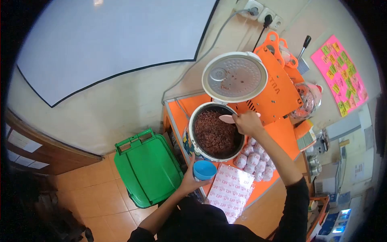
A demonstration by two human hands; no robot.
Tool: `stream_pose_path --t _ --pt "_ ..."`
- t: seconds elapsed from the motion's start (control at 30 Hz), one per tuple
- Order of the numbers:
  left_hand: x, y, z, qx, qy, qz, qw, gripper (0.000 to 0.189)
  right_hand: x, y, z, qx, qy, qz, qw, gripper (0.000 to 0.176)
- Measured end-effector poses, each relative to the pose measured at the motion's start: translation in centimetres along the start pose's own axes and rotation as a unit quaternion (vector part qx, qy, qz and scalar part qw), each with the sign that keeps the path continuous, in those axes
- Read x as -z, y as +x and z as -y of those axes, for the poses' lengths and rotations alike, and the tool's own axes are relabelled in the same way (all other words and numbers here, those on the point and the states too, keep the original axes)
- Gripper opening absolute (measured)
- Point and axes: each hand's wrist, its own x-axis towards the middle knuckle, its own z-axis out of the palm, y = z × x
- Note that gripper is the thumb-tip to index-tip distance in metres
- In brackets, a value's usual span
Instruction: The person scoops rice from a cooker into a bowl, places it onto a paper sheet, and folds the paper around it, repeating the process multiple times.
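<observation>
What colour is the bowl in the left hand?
The bowl is blue, seen best in the head view.

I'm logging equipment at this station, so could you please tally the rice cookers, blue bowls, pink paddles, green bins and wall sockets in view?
Rice cooker: 1
Blue bowl: 1
Pink paddle: 1
Green bin: 1
Wall sockets: 3
Total: 7

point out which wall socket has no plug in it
The socket at the right-hand end of the row of three; the other two hold a grey plug and a black plug.
</observation>
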Motion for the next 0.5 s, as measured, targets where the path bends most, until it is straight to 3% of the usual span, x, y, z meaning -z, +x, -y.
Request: stream_pose_path --t 0.13,0.27,0.5 --pt "-0.7 0.1 -0.2 -0.009 0.033 -0.007 0.999 0.134 -2.5 0.6 1.0 0.013 0.023 0.048 0.999 0.017" --pt "-1.5 0.7 -0.8 -0.021 0.109 -0.020 0.994 0.134 -0.6 0.5 3.0 -0.012 0.029 0.088 0.996 0.021" --pt "-0.4 0.9 -1.1 -0.027 0.114 0.005 0.993 0.128 -2.5 0.1 5.8 0.012 0.066 0.067 0.995 0.026"
